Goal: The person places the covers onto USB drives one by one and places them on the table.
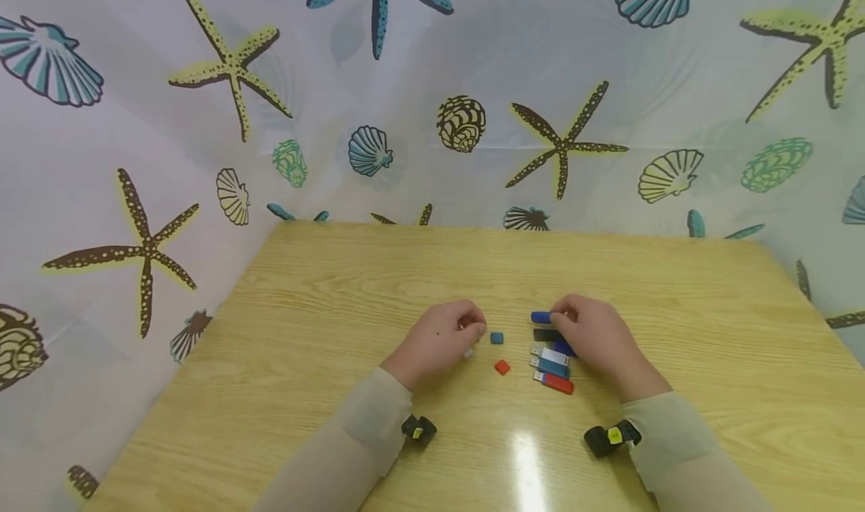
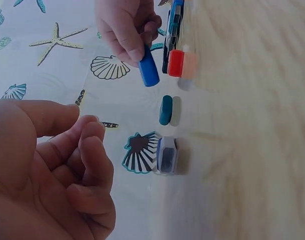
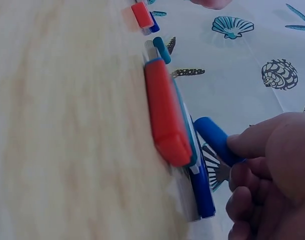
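My right hand (image 1: 598, 335) pinches a blue USB stick (image 1: 541, 317) between thumb and fingers, above a column of other USB sticks. Below it lie a black stick (image 1: 544, 335), a dark blue one partly hidden by the hand, a white one (image 1: 556, 356), a teal-blue one (image 1: 554, 368) and a red one (image 1: 557, 383). My left hand (image 1: 439, 339) is loosely curled with nothing between thumb and fingertips. Beside it are a teal cap (image 1: 496, 338), a red cap (image 1: 502, 366) and a whitish cap (image 1: 468, 353), partly covered by the fingers in the head view.
The wooden table (image 1: 338, 272) reaches back to a white curtain (image 1: 405, 189) printed with starfish and shells, which also hangs along its sides. A black wrist camera (image 1: 419, 429) sits on the left wrist, another (image 1: 611, 437) on the right.
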Motion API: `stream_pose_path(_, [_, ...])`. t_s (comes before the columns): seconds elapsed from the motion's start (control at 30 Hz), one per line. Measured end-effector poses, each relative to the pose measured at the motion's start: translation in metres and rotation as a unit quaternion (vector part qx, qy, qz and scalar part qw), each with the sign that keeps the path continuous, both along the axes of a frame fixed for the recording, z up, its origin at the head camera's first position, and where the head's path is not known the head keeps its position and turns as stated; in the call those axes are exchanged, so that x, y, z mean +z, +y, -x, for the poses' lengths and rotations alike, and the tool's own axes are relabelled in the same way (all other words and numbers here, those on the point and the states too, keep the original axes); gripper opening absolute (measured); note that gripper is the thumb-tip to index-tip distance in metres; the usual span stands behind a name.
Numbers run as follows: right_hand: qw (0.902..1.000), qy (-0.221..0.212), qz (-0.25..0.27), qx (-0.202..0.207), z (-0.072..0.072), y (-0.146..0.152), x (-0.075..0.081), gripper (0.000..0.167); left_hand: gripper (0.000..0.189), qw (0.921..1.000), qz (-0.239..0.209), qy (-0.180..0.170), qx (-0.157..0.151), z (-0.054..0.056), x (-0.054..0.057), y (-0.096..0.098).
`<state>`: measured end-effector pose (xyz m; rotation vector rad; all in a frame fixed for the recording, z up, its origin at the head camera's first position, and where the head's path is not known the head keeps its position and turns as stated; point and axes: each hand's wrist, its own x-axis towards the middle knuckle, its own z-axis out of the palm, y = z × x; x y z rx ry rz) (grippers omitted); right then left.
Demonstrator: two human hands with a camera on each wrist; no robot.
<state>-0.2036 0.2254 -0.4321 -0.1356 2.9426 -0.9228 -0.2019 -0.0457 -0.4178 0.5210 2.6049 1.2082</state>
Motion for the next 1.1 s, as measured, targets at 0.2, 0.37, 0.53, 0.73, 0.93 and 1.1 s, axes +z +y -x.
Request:
stream_pose_path(0.2, [0.9996, -0.010, -0.020, 0.014, 0.002, 0.002, -0.004, 0.027, 0.016, 0.9998, 0.015, 0.008, 0.012, 0.002, -0.002, -0.003])
stream_pose_path(0.37, [0.9995, 0.005, -0.027, 0.012, 0.001, 0.002, -0.003, 0.031, 0.013, 0.9990, 0.037, 0.010, 0.024, 0.006, -0.005, -0.006])
stream_pose_path(0.53, [0.9998, 0.006, -0.021, 0.003, 0.001, 0.002, 0.000, 0.030, 0.012, 0.9976, 0.062, -0.017, 0.025, 0.008, -0.007, -0.008])
stream_pose_path(0.73, [0.9999, 0.005, -0.012, 0.000, 0.001, 0.002, 0.003, 0.027, 0.026, 0.9940, 0.107, -0.023, -0.003, 0.010, -0.010, -0.007])
stream_pose_path(0.93, [0.9998, 0.008, -0.012, 0.010, 0.004, 0.004, 0.002, 0.025, 0.037, 0.9896, 0.142, -0.013, -0.022, 0.009, -0.011, -0.004])
stream_pose_path(1.1, [0.9997, 0.013, -0.013, 0.016, 0.006, 0.004, 0.001, 0.023, 0.038, 0.9871, 0.159, -0.006, -0.015, 0.008, -0.013, 0.001])
